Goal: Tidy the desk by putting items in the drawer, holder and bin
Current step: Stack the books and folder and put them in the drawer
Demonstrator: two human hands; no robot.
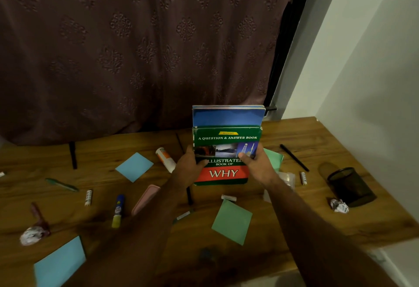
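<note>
Both hands are on the books right now: left hand (190, 166) and right hand (257, 164) each curled round a side edge, thumbs on the front cover, so the grip is clamped on the stack from both sides. It's two books held upright, bottom edge down near the worktop (340, 141): a glossy green hardback (226, 148) with a red band reading WHY in front, and a taller blue book (229, 115) behind it, corners rounded.

The worktop is wood with a visible grain. Left of my grip: a white glue tube (166, 159) with an orange band, a square blue sticky note (134, 166), a flat pink case (145, 199), a blue and yellow glue stick (118, 210), a small white tube (88, 197), a green pen (61, 184), and a crumpled paper ball (30, 235). A bigger blue sheet (59, 264) sits nearer me on that side.

Just below my grip there's a green square note (231, 222). Another green sheet (275, 158) peeks out behind my right hand.

Right of my grip: a thin black pen (294, 157), a second crumpled ball (339, 205), and a round black mesh holder (349, 186), which stands upright with the ball touching its base.

Two paper balls, two blue sheets, two green.

A dark embossed curtain (136, 48) hangs behind it all.
</note>
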